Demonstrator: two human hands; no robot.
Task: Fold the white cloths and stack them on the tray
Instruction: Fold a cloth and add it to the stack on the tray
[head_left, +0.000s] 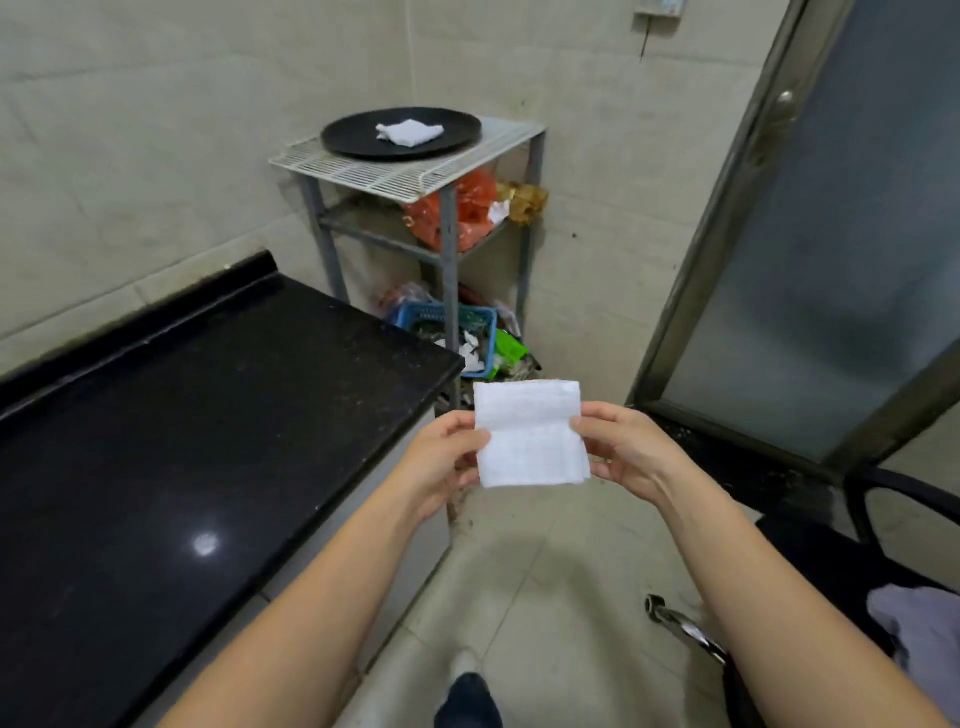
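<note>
**A:** Head camera, the only view we have, and both hands are up in front of the chest. The left hand (451, 457) pinches the left edge of a white cloth (530, 434), thumb on the near face; the right hand (626, 452) pinches the right edge the same way. Neither is slack, both are closed on fabric.

**B:** And the cloth looks folded already, a neat rectangle held in the air, with a crease line across the middle.

**A:** I'd judge one more fold is due, or a straight carry to the tray (401, 132). That black round tray sits on the wire shelf (405, 174) against the wall, well apart from the hands, and one folded cloth (410, 132) lies on it already.

**B:** So how to do it well?

**A:** Keep both edges taut so the layers don't slip, bring corner onto corner, then press the crease flat. The black counter (208, 415) just beside the left arm would give a firm surface.

**B:** And the placing?

**A:** Lay it square on top of the first one. That one sits slightly askew, so straightening it first would help the stack stand.
</note>
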